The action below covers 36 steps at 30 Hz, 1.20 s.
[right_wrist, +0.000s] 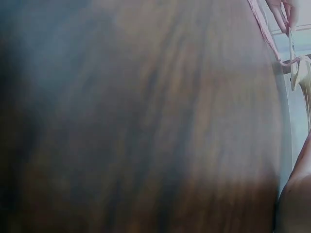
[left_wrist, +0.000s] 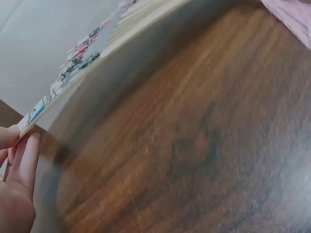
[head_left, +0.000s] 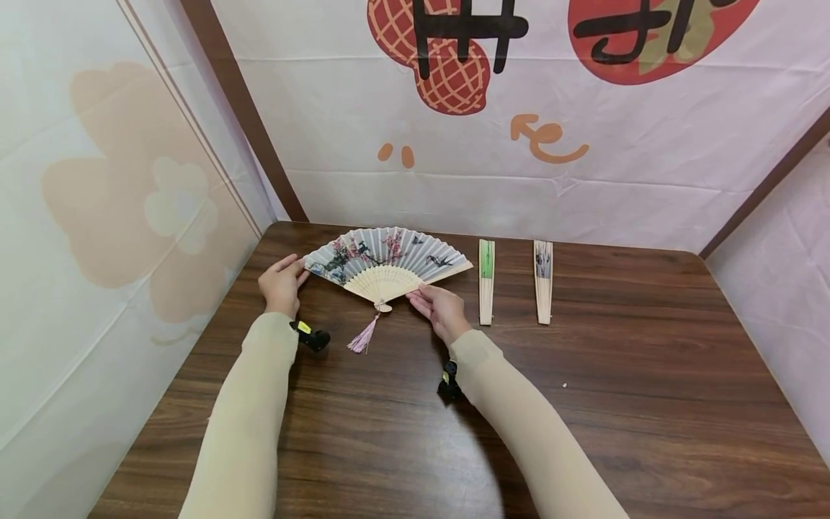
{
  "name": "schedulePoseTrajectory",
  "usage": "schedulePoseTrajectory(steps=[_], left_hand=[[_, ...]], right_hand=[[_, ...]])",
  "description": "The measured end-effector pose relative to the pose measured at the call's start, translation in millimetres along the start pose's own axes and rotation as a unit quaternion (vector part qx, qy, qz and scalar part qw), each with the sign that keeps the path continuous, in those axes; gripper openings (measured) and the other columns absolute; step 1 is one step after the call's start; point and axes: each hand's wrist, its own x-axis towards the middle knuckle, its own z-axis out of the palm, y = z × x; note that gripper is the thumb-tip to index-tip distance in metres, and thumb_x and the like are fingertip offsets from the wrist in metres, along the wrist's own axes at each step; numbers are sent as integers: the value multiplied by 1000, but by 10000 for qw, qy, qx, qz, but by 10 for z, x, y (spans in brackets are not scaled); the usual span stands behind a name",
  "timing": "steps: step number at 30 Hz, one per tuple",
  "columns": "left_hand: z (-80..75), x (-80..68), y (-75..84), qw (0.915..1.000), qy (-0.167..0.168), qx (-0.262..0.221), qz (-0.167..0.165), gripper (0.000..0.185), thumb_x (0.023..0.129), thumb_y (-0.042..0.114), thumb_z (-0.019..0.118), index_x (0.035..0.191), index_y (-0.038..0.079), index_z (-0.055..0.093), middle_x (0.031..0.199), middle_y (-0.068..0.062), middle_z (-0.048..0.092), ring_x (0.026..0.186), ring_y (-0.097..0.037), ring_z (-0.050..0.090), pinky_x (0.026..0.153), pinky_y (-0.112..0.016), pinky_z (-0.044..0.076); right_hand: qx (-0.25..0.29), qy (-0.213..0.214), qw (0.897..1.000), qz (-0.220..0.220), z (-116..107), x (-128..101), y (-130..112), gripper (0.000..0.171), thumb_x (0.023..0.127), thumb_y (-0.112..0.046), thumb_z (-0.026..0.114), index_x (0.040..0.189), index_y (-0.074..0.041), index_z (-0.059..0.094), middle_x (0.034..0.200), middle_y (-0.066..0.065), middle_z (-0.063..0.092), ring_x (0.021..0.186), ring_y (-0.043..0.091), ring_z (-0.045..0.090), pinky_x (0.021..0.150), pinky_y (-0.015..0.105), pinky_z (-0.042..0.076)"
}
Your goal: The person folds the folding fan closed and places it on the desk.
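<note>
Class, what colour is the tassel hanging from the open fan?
Pink; the tassel shows best in the head view.

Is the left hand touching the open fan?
Touching. The left wrist view shows the left hand's fingers pinching the open fan's end corner.

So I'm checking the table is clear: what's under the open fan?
Under the open fan only wooden table shows in the left wrist view, beneath its lifted left edge. The rest underneath is covered.

A staged booth: a wooden table (head_left: 583, 404) enclosed by cloth walls (head_left: 616, 194) printed with cartoon fruit and flowers.
</note>
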Motion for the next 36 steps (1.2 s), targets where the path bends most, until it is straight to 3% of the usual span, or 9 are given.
schedulePoseTrajectory(steps=[3,7,10,19,26,32,36], left_hand=[[23,-22,36,9994,56,-236,-228,39,87,-8,69,126,-4,65,109,-6,62,92,-13,69,81,-23,63],[45,-59,53,9972,81,-586,-466,15,87,-6,70,100,2,73,97,-4,64,87,-14,66,70,-20,63],[46,-107,63,9958,-11,-717,-565,9,88,-5,69,88,4,72,89,-4,67,82,-14,63,66,-21,63],[19,-302,97,9936,-523,-576,-816,12,95,2,63,104,7,69,106,-5,61,82,-15,68,73,-24,63],[-13,-422,127,9899,-665,-835,-932,8,96,3,63,101,6,67,93,-4,69,77,-15,72,73,-27,63],[-33,-534,133,9892,-882,-916,-728,6,96,4,62,101,5,66,83,-6,73,70,-16,74,68,-27,64],[-17,-604,131,9904,-821,-971,-547,7,96,4,63,101,4,68,84,-7,73,70,-16,74,68,-27,64]], right_hand=[[-22,-67,10000,-58,3,-16,7,28,97,4,57,123,13,60,77,8,71,74,16,72,80,26,63],[28,-6,9999,-147,9,-47,12,27,97,5,57,122,14,60,75,7,70,72,15,72,78,25,64],[61,34,9997,-232,13,-77,14,25,97,5,57,120,15,61,74,7,70,71,15,73,76,25,64],[-268,-165,9985,-439,-53,-218,-37,20,97,4,57,114,13,62,78,7,72,73,15,73,78,26,64],[-332,-361,9970,-594,-101,-345,-67,21,97,5,56,114,16,61,76,8,72,73,15,74,77,25,64],[-431,-333,9953,-805,-143,-429,-43,15,96,4,58,108,13,64,76,8,73,72,15,74,75,26,64],[-383,-270,9949,-895,-172,-447,-41,7,96,3,60,98,7,66,75,8,73,71,15,74,73,26,64]])
